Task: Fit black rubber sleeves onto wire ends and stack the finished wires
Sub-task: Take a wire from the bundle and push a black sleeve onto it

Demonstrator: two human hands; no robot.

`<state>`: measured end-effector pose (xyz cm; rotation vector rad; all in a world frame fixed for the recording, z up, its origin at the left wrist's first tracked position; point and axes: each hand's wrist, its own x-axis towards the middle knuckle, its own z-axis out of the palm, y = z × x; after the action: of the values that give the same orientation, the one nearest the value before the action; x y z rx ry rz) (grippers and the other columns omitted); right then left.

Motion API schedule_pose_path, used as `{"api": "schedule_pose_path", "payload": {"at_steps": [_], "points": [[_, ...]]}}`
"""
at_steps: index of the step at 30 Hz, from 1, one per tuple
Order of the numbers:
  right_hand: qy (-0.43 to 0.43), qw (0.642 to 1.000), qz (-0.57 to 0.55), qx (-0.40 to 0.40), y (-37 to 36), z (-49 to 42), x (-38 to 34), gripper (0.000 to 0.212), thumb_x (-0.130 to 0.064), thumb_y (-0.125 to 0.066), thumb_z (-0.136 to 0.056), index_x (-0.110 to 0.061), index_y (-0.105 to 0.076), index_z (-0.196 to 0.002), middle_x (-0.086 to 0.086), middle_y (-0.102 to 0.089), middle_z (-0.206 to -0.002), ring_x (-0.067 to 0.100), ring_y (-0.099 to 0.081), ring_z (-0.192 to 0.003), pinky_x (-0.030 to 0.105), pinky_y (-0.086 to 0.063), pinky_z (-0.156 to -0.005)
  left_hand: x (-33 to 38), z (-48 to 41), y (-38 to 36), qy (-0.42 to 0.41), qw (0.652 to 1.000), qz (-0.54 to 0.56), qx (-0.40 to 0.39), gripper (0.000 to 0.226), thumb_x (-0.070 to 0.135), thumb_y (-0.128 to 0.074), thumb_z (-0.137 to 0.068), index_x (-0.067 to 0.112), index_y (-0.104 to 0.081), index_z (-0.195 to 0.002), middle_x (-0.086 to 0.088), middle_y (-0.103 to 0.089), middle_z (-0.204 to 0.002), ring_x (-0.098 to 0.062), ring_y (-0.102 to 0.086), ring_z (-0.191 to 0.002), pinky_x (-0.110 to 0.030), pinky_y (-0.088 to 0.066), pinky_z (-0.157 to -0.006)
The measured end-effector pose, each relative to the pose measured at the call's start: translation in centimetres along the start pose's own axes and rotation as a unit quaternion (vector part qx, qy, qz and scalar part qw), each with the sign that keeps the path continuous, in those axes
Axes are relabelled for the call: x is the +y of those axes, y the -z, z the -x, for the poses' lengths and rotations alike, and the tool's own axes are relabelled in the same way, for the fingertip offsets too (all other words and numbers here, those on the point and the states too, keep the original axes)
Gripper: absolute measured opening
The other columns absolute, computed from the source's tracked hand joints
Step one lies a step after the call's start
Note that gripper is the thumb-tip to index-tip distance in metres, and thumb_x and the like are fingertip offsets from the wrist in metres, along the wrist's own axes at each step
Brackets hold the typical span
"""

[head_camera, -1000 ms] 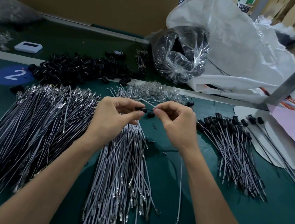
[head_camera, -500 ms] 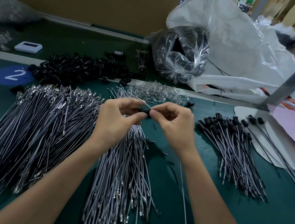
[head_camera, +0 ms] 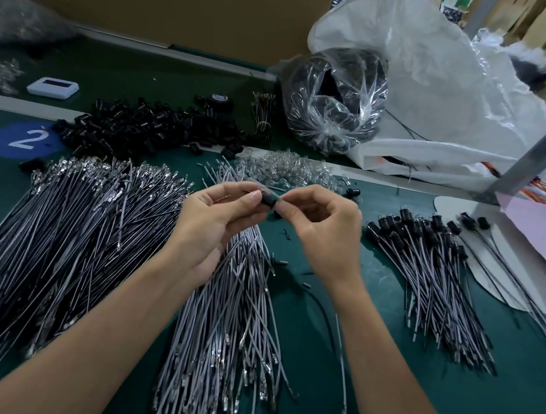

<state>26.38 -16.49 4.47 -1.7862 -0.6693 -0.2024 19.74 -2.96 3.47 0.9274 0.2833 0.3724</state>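
On the green work surface (head_camera: pixel 445 413), far left, one blue round label (head_camera: pixel 22 140) carries the white numeral "2"; it is the only legible writing. Behind it lies one white device (head_camera: pixel 53 87), its face unreadable. To the right of the label is one heap of loose black rubber sleeves (head_camera: pixel 144 127), too many to count.

Three groups of grey wires lie on the surface:
1. A large pile of unsleeved wires (head_camera: pixel 68 227) at the left.
2. A narrower middle bundle (head_camera: pixel 236 305), directly beneath the hands.
3. A finished stack (head_camera: pixel 434 276) at the right, each wire capped in black at its far end.

The left hand (head_camera: pixel 215 220) and right hand (head_camera: pixel 323 233) meet above the middle bundle. One black sleeve (head_camera: pixel 269 203) sits between them, pinched from the left by the left thumb and fingertips. The right thumb and forefinger are closed on the other end of the sleeve. One wire (head_camera: pixel 342 361) trails from below the right wrist toward the near edge, ending in a metal terminal.

Behind the hands lies one heap of clear parts (head_camera: pixel 286 171), with a single stray sleeve (head_camera: pixel 352 192) just beside it. Further back right stand one clear bag (head_camera: pixel 334 101) of dark contents and one white sack (head_camera: pixel 431 88).
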Motion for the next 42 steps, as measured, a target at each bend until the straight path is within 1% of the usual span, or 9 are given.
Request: {"api": "schedule_pose_path", "payload": {"at_steps": [4, 10, 14, 19, 22, 25, 29, 34, 42], "points": [[-0.028, 0.998, -0.005, 0.050, 0.9, -0.4, 0.3, 0.010, -0.011, -0.079, -0.080, -0.020, -0.075, -0.077, -0.011, -0.069, -0.065, 0.001, -0.059, -0.056, 0.014, -0.047, -0.059, 0.7, -0.1, 0.5, 0.000, 0.998, 0.043, 0.049, 0.020, 0.005, -0.069, -0.067, 0.004, -0.071, -0.087, -0.008, -0.075, -0.080, -0.014, -0.073, -0.073, -0.021, -0.058, -0.067], [-0.003, 0.994, 0.109, -0.017, 1.3, -0.4, 0.5, 0.008, -0.010, -0.076, -0.082, -0.014, -0.077, -0.075, -0.016, -0.062, -0.060, -0.002, -0.054, -0.054, 0.007, -0.038, -0.055, 1.5, -0.5, 0.9, 0.000, 0.990, 0.114, 0.087, 0.018, 0.004, -0.068, -0.071, 0.006, -0.069, -0.089, -0.006, -0.075, -0.079, -0.014, -0.073, -0.075, -0.021, -0.059, -0.069], [0.009, 0.993, 0.118, -0.029, 1.1, -0.3, 0.6, 0.008, -0.008, -0.075, -0.083, -0.012, -0.077, -0.076, -0.012, -0.061, -0.063, -0.001, -0.052, -0.054, 0.008, -0.037, -0.055, 1.4, -0.6, 0.9, -0.001, 0.990, 0.107, 0.094, 0.013, -0.004, -0.062, -0.084, 0.006, -0.069, -0.089, -0.005, -0.075, -0.080, -0.014, -0.074, -0.078, -0.021, -0.058, -0.072], [0.014, 0.990, 0.130, -0.051, 1.1, -0.2, 0.6, 0.008, -0.007, -0.075, -0.083, -0.011, -0.077, -0.076, -0.006, -0.064, -0.066, -0.001, -0.052, -0.056, 0.009, -0.037, -0.056, 1.4, -0.5, 1.0, -0.002, 0.991, 0.103, 0.081, 0.016, -0.007, -0.059, -0.085, 0.006, -0.068, -0.089, -0.005, -0.076, -0.083, -0.015, -0.074, -0.081, -0.022, -0.059, -0.075], [0.016, 0.989, 0.137, -0.057, 1.1, -0.2, 0.6, 0.008, -0.008, -0.075, -0.083, -0.012, -0.077, -0.076, -0.003, -0.065, -0.068, -0.001, -0.051, -0.057, 0.009, -0.037, -0.057, 1.4, -0.5, 1.0, -0.008, 0.995, 0.084, 0.058, 0.018, -0.005, -0.061, -0.080, 0.006, -0.069, -0.092, -0.006, -0.076, -0.086, -0.015, -0.074, -0.083, -0.023, -0.059, -0.077], [0.016, 0.989, 0.136, -0.057, 1.1, -0.2, 0.6, 0.008, -0.008, -0.075, -0.083, -0.012, -0.077, -0.076, -0.002, -0.066, -0.068, 0.000, -0.051, -0.057, 0.010, -0.037, -0.057, 1.3, -0.5, 1.0, -0.013, 0.998, 0.061, 0.032, 0.024, -0.002, -0.064, -0.073, 0.005, -0.069, -0.095, -0.007, -0.076, -0.089, -0.016, -0.074, -0.085, -0.023, -0.058, -0.074], [0.010, 0.992, 0.121, -0.044, 1.1, -0.2, 0.5, 0.009, -0.007, -0.075, -0.083, -0.011, -0.076, -0.075, -0.004, -0.065, -0.067, 0.000, -0.051, -0.056, 0.010, -0.037, -0.056, 1.2, -0.5, 1.0, -0.012, 0.998, 0.056, 0.026, 0.025, -0.004, -0.062, -0.077, 0.003, -0.068, -0.100, -0.007, -0.075, -0.093, -0.017, -0.073, -0.088, -0.023, -0.057, -0.075], [0.007, 0.994, 0.102, -0.030, 1.4, -0.3, 0.6, 0.012, -0.006, -0.074, -0.082, -0.012, -0.075, -0.072, -0.004, -0.066, -0.065, 0.003, -0.053, -0.056, 0.010, -0.039, -0.055, 1.4, -0.5, 1.1, -0.004, 0.993, 0.102, 0.053, 0.023, -0.010, -0.054, -0.087, 0.008, -0.069, -0.089, -0.008, -0.076, -0.089, -0.018, -0.074, -0.084, -0.026, -0.060, -0.077], [0.006, 0.994, 0.103, -0.044, 1.2, -0.3, 0.6, 0.009, -0.005, -0.075, -0.082, -0.009, -0.076, -0.074, -0.002, -0.065, -0.067, 0.001, -0.051, -0.055, 0.011, -0.039, -0.055, 1.5, -0.6, 1.0, -0.011, 0.994, 0.108, 0.031, 0.021, -0.007, -0.057, -0.082, 0.008, -0.068, -0.092, -0.007, -0.076, -0.091, -0.018, -0.074, -0.086, -0.025, -0.059, -0.075]]}}
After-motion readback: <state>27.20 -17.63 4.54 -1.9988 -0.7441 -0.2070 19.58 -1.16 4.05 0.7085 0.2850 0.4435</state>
